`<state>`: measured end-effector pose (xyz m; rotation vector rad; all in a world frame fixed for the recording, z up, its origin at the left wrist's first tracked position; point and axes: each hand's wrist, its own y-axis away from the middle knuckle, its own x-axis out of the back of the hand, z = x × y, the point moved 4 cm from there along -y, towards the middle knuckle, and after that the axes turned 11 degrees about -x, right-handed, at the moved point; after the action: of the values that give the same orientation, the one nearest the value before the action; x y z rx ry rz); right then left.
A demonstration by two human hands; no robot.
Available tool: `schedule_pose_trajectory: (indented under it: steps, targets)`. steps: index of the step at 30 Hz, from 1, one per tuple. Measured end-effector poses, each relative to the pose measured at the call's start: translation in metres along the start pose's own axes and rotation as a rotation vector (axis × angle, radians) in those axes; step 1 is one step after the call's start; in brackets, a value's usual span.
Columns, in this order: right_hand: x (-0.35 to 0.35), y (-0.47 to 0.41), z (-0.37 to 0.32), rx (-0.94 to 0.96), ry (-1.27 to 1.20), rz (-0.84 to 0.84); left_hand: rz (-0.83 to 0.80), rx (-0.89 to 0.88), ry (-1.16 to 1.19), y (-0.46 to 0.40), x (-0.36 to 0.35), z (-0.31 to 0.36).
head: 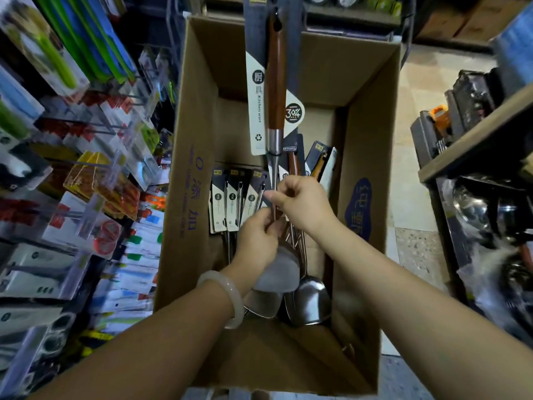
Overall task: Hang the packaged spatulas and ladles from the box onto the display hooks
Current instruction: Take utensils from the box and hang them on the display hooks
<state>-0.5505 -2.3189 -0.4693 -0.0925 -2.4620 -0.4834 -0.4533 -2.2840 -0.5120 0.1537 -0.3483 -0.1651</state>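
A tall cardboard box stands open below me. Both hands hold one packaged spatula with a brown wooden handle and a grey-and-cream card, raised upright over the box. My left hand grips the metal shaft just above the wrapped blade. My right hand pinches the shaft a little higher. Several more packaged utensils lie in the box, with steel spatula blades at the near end.
Display hooks with carded kitchen goods fill the wall on the left. A wooden shelf with metal pots and dark boxes stands on the right. Tiled floor shows between the box and the shelf.
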Motion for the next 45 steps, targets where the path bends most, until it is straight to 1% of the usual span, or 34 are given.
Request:
schedule_pose_trajectory:
  steps: [2,5,6,8,10,11,13,15,17,20,24,28,30,35,37,42,45]
  targets:
    - [-0.002,0.000,-0.003,0.004,-0.038,-0.041,0.024,-0.010,0.019,0.001,0.002,-0.002]
    - [-0.003,-0.001,0.003,-0.025,-0.140,-0.180,0.021,0.006,0.050,0.001,0.005,-0.006]
    - [-0.001,-0.003,0.009,-0.055,-0.194,-0.190,0.023,0.011,0.059,0.001,0.007,-0.009]
    - [0.000,-0.009,0.038,-0.185,-0.201,-0.103,0.019,0.019,0.080,0.002,0.009,-0.012]
    - [-0.007,-0.011,0.082,-0.406,-0.039,-0.028,0.004,0.035,0.100,0.003,0.011,-0.019]
    - [-0.015,-0.007,0.106,-0.519,0.034,-0.051,-0.008,0.044,0.106,0.004,0.011,-0.022]
    - [-0.037,0.002,0.148,-0.690,0.148,-0.168,-0.024,0.052,0.107,0.006,0.009,-0.030]
    - [-0.054,0.011,0.175,-0.729,0.303,-0.281,-0.024,0.054,0.110,0.007,0.009,-0.038]
    - [-0.062,0.015,0.186,-0.698,0.399,-0.303,-0.019,0.060,0.114,0.007,0.009,-0.044]
    - [-0.069,0.013,0.192,-0.644,0.429,-0.248,-0.002,0.074,0.135,0.008,0.011,-0.051]
    - [-0.075,0.006,0.191,-0.603,0.340,-0.173,0.008,0.082,0.124,0.007,0.015,-0.056]
    - [-0.072,0.006,0.191,-0.590,0.332,-0.154,0.019,0.088,0.115,0.007,0.019,-0.057]
    - [-0.070,0.009,0.187,-0.522,0.302,-0.158,0.028,0.080,0.105,0.006,0.021,-0.057]
    - [-0.059,0.016,0.154,-0.298,0.049,-0.129,0.057,0.062,0.117,0.007,0.024,-0.049]
    - [-0.052,0.016,0.137,-0.251,-0.036,-0.137,0.073,0.063,0.130,0.008,0.026,-0.042]
    - [-0.036,0.016,0.098,-0.227,-0.306,-0.216,0.170,0.036,0.146,0.010,0.040,-0.027]
    - [-0.026,0.015,0.069,-0.131,-0.325,-0.244,0.226,-0.012,0.145,0.015,0.055,-0.011]
